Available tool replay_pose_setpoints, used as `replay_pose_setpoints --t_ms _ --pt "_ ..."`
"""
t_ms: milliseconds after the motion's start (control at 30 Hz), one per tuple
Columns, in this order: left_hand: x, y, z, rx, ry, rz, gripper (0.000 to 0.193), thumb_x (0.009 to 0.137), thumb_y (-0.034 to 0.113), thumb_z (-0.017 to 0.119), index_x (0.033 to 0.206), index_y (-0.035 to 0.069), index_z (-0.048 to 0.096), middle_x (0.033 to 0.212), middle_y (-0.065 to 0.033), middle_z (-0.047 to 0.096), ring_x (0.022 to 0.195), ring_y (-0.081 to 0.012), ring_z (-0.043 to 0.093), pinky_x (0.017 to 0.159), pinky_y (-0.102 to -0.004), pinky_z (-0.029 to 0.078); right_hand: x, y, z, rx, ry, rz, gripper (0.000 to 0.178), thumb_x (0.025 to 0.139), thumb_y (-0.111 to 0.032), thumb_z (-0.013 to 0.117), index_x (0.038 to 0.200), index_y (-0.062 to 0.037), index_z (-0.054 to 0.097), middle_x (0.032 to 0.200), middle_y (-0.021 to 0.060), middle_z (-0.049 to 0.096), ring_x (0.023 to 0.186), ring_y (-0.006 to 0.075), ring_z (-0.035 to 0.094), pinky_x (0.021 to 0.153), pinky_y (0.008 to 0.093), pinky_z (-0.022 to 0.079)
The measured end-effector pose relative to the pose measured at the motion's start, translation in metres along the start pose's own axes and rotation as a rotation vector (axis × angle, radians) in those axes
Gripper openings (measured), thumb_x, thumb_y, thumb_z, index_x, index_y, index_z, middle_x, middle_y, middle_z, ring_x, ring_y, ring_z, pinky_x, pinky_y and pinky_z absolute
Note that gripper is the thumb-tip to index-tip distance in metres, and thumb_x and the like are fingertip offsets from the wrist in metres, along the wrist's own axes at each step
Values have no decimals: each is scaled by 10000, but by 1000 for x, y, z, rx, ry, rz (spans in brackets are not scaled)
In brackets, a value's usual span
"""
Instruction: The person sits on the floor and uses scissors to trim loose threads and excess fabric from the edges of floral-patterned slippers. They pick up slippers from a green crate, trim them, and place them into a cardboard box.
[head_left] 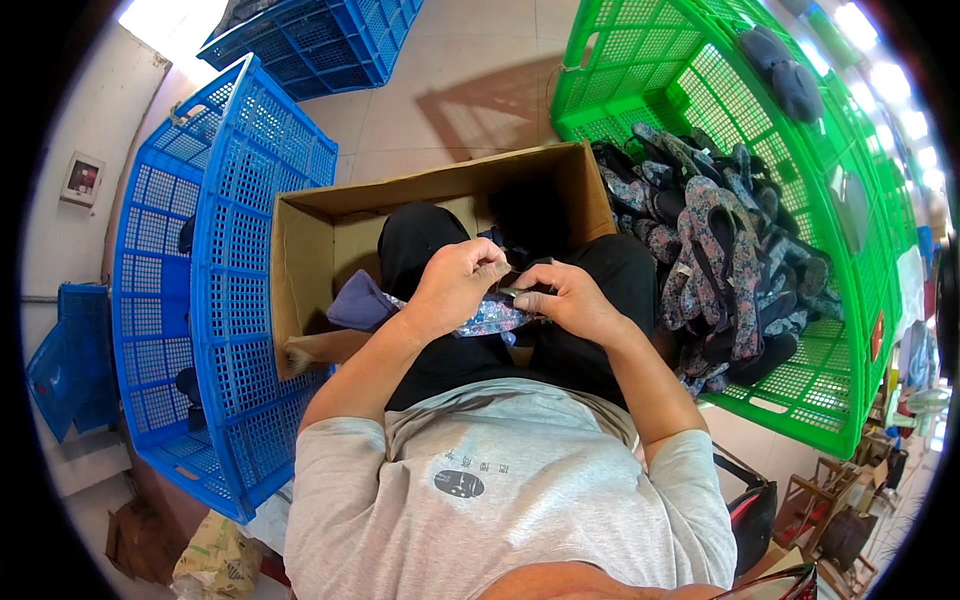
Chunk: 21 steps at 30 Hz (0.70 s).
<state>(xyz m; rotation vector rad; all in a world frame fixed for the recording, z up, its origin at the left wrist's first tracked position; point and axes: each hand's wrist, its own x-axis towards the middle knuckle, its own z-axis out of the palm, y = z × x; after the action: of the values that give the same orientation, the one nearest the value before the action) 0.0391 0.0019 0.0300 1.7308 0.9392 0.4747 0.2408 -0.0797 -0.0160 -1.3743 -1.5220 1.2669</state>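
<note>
Over my lap, both hands work close together on a floral cloth piece (pixel 490 320) with a plain navy flap (pixel 362 303), perhaps a cap. My left hand (pixel 458 285) pinches a thin dark strap at its upper edge. Just to the right, my right hand (pixel 572 302) is closed with thumb and fingertips on the same dark strap part. The navy flap sticks out to the left beyond my left forearm. My fingers hide the strap's details.
An open cardboard box (pixel 305 240) surrounds my knees, with dark items inside. Blue crates (pixel 240 300) stand at left. At right, a green basket (pixel 820 385) holds a heap of floral cloth pieces (pixel 705 240). Dark caps (pixel 780 75) rest at its far rim. Another blue crate (pixel 320 50) stands beyond.
</note>
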Motion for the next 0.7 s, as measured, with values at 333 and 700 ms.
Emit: replay_pose_setpoints --t_ms 333,700 --pt "18 -15 1 -315 253 -121 72 938 89 627 897 30 629 726 51 524 641 -37 454 581 -202 369 -29 41 30 617 44 154 408 822 -17 765 1193 -37 596 1040 -28 633 906 53 580 826 234 493" --pt "74 -14 -1 102 212 169 149 886 45 622 1003 -16 692 894 -65 687 773 -118 611 724 -250 487 -24 58 46 763 191 246 344 817 -71 791 1116 -41 624 917 -15 660 814 59 587 752 233 489"
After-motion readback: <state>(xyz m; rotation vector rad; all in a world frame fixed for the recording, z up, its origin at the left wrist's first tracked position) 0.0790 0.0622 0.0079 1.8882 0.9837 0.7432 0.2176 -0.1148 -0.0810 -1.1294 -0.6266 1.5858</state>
